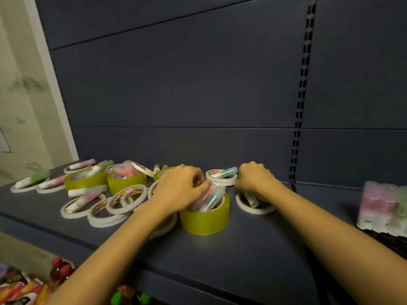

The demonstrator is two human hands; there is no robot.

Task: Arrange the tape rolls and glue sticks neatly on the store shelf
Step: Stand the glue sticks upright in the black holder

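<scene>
shelf: dark blue-grey metal store shelf, flat, backed by a matching back panel and a black slotted upright
left hand: left hand sits over the near wide yellow-green tape roll, which stands flat near the middle of the shelf
left fingers: curled round the tops of the pastel glue sticks with clear caps that stand tilted inside that roll's core; thumb against one cap
right hand: right hand, knuckles up, near the left hand, above the far edge of a thin white tape roll lying flat
right fingers: bent downward; tips hidden, so cannot tell whether they hold anything
inside the white roll: one white-bodied glue stick lying at a slant
between the hands: short stack of white tape rolls with a blue-green glue stick lying across the top
left group: two more yellow-green tape rolls side by side, the right one holding pink glue sticks; a third yellow-green roll partly hidden behind the left hand
left front: scattered flat white tape rolls, some overlapping, several with loose pink-and-green glue sticks lying in or across them
right end: shrink-wrapped pack of pastel glue sticks, upright, well apart from the hands
below: red-capped bottles and bright packets on a lower level
sharpness: motion blur, printed labels unreadable
</scene>
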